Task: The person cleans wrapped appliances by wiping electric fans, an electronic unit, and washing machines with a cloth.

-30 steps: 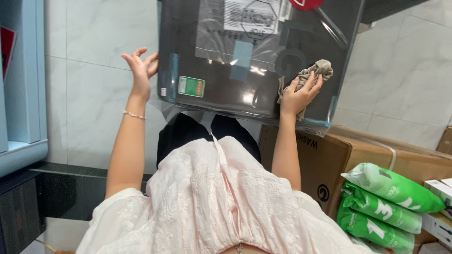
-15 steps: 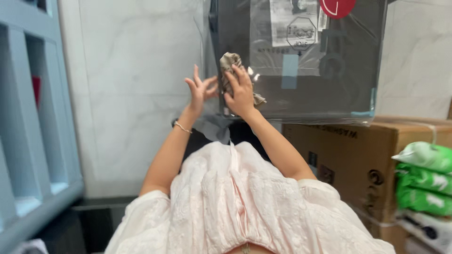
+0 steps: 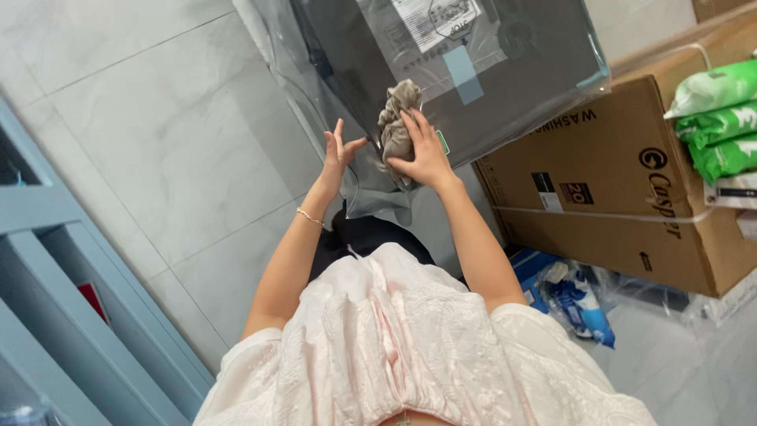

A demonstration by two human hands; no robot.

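While bunched, cloth [image 3: 397, 118] under right hand [image 3: 426, 154].

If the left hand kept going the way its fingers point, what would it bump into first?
Probably the clear plastic wrap around the dark appliance. The left hand points up, open, right beside that wrapped corner, though depth is hard to judge.

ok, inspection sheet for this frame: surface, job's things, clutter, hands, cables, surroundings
Surface: dark appliance wrapped in clear plastic film, labels on its face.
Job's things: crumpled grey cloth pressed against the film.
Clutter: cardboard box, green bags on top, blue packet on the floor.
Hands: right hand grips the cloth; left hand open, fingers spread, beside the film's edge.
Cables: nothing seen.
Surroundings: pale marble tiles, light-blue shelving.
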